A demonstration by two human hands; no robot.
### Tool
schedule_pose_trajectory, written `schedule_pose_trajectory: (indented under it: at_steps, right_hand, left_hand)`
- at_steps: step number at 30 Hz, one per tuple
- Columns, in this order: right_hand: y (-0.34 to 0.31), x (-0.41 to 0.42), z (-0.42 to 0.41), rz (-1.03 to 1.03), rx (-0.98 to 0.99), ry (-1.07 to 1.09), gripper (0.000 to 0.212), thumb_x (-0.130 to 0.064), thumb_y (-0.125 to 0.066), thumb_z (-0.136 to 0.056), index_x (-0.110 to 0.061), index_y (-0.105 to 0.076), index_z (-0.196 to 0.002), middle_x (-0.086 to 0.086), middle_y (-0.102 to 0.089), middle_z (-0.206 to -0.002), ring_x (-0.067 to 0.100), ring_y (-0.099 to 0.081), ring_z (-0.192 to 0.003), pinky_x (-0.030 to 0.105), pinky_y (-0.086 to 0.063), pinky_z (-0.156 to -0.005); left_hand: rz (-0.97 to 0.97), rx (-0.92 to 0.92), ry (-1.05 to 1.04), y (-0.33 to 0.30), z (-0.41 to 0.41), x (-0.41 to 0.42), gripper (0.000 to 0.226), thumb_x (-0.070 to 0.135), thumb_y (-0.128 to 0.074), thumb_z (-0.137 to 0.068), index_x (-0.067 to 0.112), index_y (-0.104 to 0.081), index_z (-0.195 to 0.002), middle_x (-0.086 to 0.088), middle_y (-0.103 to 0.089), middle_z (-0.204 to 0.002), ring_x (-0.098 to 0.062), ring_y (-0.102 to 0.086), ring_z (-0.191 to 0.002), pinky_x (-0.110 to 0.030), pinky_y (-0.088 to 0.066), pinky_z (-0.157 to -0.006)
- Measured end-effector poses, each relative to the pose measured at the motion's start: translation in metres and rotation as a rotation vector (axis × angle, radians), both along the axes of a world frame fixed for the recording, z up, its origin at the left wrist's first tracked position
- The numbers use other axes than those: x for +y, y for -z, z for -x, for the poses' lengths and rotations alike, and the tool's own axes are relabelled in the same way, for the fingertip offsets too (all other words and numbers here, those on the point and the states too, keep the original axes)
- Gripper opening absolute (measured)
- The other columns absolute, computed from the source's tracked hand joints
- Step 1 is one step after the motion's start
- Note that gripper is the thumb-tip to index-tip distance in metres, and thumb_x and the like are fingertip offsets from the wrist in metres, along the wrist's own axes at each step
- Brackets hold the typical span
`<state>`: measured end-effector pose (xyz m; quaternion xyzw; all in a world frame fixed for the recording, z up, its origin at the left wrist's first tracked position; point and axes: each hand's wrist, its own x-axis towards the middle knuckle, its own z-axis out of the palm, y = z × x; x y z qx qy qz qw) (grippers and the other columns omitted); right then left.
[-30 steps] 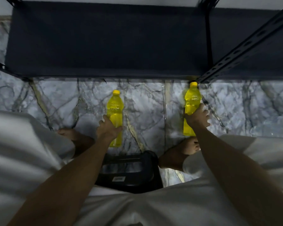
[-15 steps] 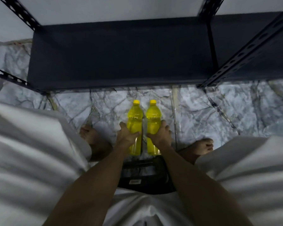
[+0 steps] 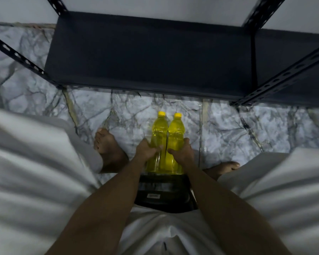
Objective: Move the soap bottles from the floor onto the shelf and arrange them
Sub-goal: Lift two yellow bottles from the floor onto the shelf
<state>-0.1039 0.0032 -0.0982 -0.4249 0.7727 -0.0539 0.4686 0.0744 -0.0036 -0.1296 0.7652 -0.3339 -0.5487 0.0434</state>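
Two yellow soap bottles with yellow caps stand side by side, touching, over the marble floor in front of me. My left hand (image 3: pixel 147 150) grips the left bottle (image 3: pixel 159 129) around its middle. My right hand (image 3: pixel 182 151) grips the right bottle (image 3: pixel 176 130) the same way. The dark shelf board (image 3: pixel 151 52) lies ahead of the bottles, low and bare, framed by black perforated metal posts. The bottles' lower ends sit just above a black object between my knees.
A black box-like object (image 3: pixel 164 192) sits between my legs. My bare feet (image 3: pixel 107 144) rest on the marble floor (image 3: pixel 133 111) on either side. A slotted metal post (image 3: pixel 284 78) slants at the right, another (image 3: pixel 17 56) at the left.
A second ago the bottles were held far apart; both hands have brought them together until they touch. The view has tilted up, showing more of the shelf.
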Motion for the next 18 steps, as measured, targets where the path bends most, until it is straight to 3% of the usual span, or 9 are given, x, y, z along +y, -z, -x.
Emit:
schedule_pose_trajectory:
  at_steps: [2, 4, 5, 7, 9, 10, 12, 15, 18]
  right_hand:
    - [-0.001, -0.002, 0.002, -0.013, -0.020, -0.006, 0.075, -0.033, -0.084, -0.078, -0.011, -0.039, -0.135, 0.016, -0.058, -0.130, 0.038, -0.058, -0.120, 0.045, -0.050, -0.092]
    - [-0.002, -0.004, 0.004, -0.032, -0.053, -0.012, 0.076, -0.030, -0.084, -0.079, -0.011, -0.039, -0.137, 0.015, -0.059, -0.130, 0.036, -0.058, -0.120, 0.043, -0.049, -0.091]
    - [-0.002, -0.005, 0.004, -0.045, -0.065, -0.013, 0.076, -0.029, -0.084, -0.079, -0.012, -0.039, -0.138, 0.015, -0.059, -0.130, 0.036, -0.058, -0.120, 0.042, -0.049, -0.090]
    - [-0.001, -0.007, 0.005, -0.066, -0.092, 0.009, 0.077, -0.027, -0.084, -0.079, -0.014, -0.038, -0.140, 0.014, -0.059, -0.132, 0.035, -0.058, -0.120, 0.041, -0.050, -0.090]
    - [-0.001, -0.008, 0.005, -0.076, -0.102, 0.027, 0.078, -0.027, -0.083, -0.080, -0.015, -0.037, -0.142, 0.015, -0.057, -0.134, 0.034, -0.057, -0.121, 0.040, -0.050, -0.090]
    - [0.000, -0.007, 0.004, -0.076, -0.098, 0.024, 0.078, -0.029, -0.082, -0.080, -0.015, -0.037, -0.142, 0.015, -0.056, -0.135, 0.035, -0.056, -0.122, 0.041, -0.050, -0.091]
    - [0.001, -0.005, 0.001, -0.086, -0.058, -0.007, 0.083, -0.041, -0.083, -0.078, -0.018, -0.034, -0.141, 0.014, -0.049, -0.139, 0.037, -0.051, -0.128, 0.047, -0.048, -0.098]
    - [0.001, -0.001, -0.005, -0.114, 0.137, -0.122, 0.095, -0.061, -0.079, -0.074, -0.018, -0.030, -0.145, 0.015, -0.031, -0.149, 0.038, -0.032, -0.139, 0.054, -0.036, -0.109]
    - [0.000, -0.003, -0.008, -0.060, 0.154, -0.133, 0.094, -0.051, -0.081, -0.078, -0.011, -0.032, -0.147, 0.018, -0.031, -0.151, 0.039, -0.032, -0.141, 0.052, -0.036, -0.110]
  left_hand:
    - [0.001, 0.070, -0.088, -0.004, -0.004, 0.000, 0.064, 0.049, -0.085, -0.072, 0.000, -0.067, -0.108, -0.015, -0.071, -0.101, -0.032, -0.069, -0.099, -0.032, -0.053, -0.077]
    - [-0.065, 0.196, -0.214, -0.009, -0.005, -0.002, 0.030, 0.024, -0.071, -0.093, -0.003, -0.066, -0.104, -0.017, -0.070, -0.100, -0.033, -0.066, -0.101, -0.033, -0.050, -0.076]
    - [-0.104, 0.248, -0.280, -0.011, -0.005, -0.003, 0.025, 0.020, -0.066, -0.097, -0.002, -0.066, -0.109, -0.015, -0.070, -0.105, -0.030, -0.064, -0.103, -0.033, -0.050, -0.077]
    - [-0.154, 0.314, -0.313, -0.012, -0.004, -0.005, 0.045, 0.039, -0.069, -0.092, 0.005, -0.065, -0.121, -0.010, -0.068, -0.120, -0.027, -0.063, -0.108, -0.036, -0.051, -0.086]
    - [-0.148, 0.277, -0.173, -0.012, -0.004, -0.006, 0.077, 0.065, -0.079, -0.069, 0.012, -0.066, -0.123, -0.002, -0.067, -0.121, -0.024, -0.063, -0.110, -0.039, -0.051, -0.097]
    - [-0.121, 0.223, -0.093, -0.008, -0.004, -0.007, 0.083, 0.067, -0.082, -0.064, 0.012, -0.066, -0.124, -0.003, -0.067, -0.122, -0.024, -0.063, -0.111, -0.041, -0.052, -0.099]
    - [-0.053, 0.109, -0.001, 0.001, -0.005, -0.007, 0.080, 0.058, -0.083, -0.068, 0.008, -0.060, -0.127, -0.009, -0.066, -0.123, -0.028, -0.064, -0.111, -0.044, -0.055, -0.096]
    - [-0.029, 0.056, 0.113, 0.007, -0.009, -0.012, 0.078, 0.056, -0.073, -0.073, 0.004, -0.056, -0.129, -0.016, -0.065, -0.126, -0.031, -0.064, -0.112, -0.035, -0.053, -0.083]
    - [-0.055, 0.008, 0.283, -0.012, -0.010, -0.023, 0.058, 0.046, -0.063, -0.094, 0.007, -0.055, -0.137, -0.017, -0.059, -0.135, -0.033, -0.058, -0.121, -0.033, -0.047, -0.086]
